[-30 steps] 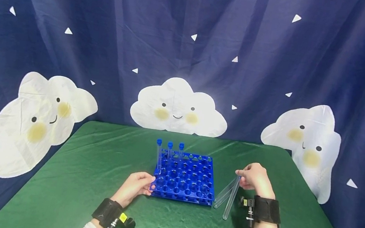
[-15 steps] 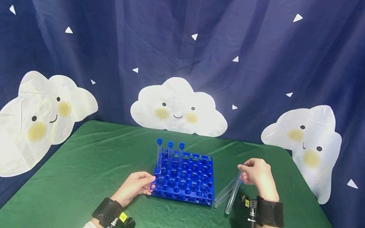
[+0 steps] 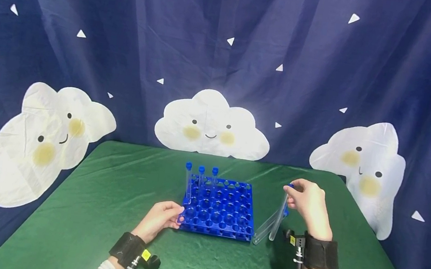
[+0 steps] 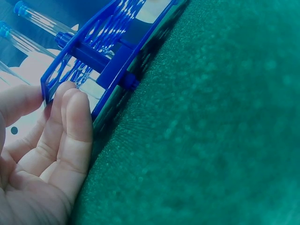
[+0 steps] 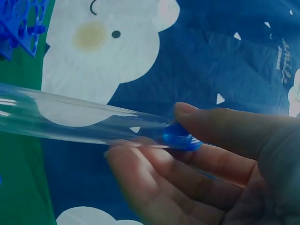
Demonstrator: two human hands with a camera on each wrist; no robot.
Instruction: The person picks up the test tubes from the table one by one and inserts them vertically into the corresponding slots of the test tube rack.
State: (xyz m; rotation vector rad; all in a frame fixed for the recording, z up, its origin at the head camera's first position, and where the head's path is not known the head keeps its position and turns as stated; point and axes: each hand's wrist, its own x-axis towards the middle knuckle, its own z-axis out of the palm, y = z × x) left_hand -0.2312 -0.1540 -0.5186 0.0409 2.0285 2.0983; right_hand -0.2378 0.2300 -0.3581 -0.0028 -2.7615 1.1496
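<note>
A blue test tube rack (image 3: 226, 208) stands on the green table, with three blue-capped test tubes (image 3: 199, 187) upright in its left back part. My left hand (image 3: 161, 220) grips the rack's front left corner; in the left wrist view the thumb and fingers (image 4: 77, 122) pinch its top plate edge. To the right of the rack, my right hand (image 3: 306, 203) pinches a clear test tube (image 3: 278, 220) by its blue cap (image 5: 180, 136), and the tube hangs steeply, bottom end down. Behind it another capped test tube (image 3: 264, 228) lies on the table beside the rack.
The green tablecloth (image 3: 132, 178) covers the table up to a dark blue curtain (image 3: 229, 27) printed with clouds and triangles. Black straps with small cameras (image 3: 320, 253) sit on both wrists.
My right hand has risen and moved slightly away, lifting the tube it holds to a steeper angle. The lying tube's cap has come into view. The left hand and rack stay put.
</note>
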